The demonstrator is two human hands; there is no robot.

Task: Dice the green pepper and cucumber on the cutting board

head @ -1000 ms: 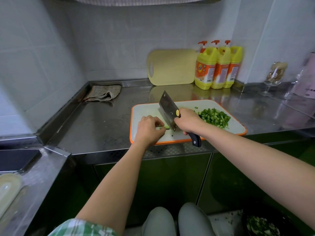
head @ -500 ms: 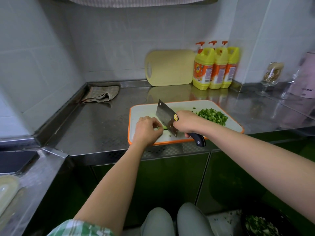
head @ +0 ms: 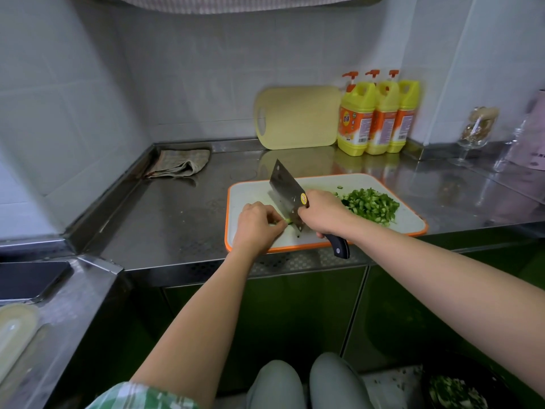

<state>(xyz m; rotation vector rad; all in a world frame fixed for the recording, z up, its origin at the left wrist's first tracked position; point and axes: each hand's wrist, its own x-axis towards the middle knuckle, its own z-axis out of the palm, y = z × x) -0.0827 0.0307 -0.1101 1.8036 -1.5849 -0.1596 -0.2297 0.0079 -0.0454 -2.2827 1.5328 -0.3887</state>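
Note:
A white cutting board with an orange rim (head: 410, 222) lies on the steel counter. A heap of diced green pieces (head: 372, 204) sits on its right half. My right hand (head: 323, 213) grips the black handle of a cleaver (head: 285, 192), whose blade slants down onto the board. My left hand (head: 257, 223), fingers curled, holds down a small pale green vegetable piece (head: 287, 221) right beside the blade; most of that piece is hidden under my fingers.
A yellow cutting board (head: 298, 117) leans on the back wall beside three yellow detergent bottles (head: 377, 113). A folded cloth (head: 180, 163) lies at the back left. A stemmed glass (head: 474, 134) stands at the right. A phone (head: 29, 279) lies at the near left.
The cleaver has gone down and come up slightly in a chopping motion beside my left fingers. Both hands stay in the same place on the board.

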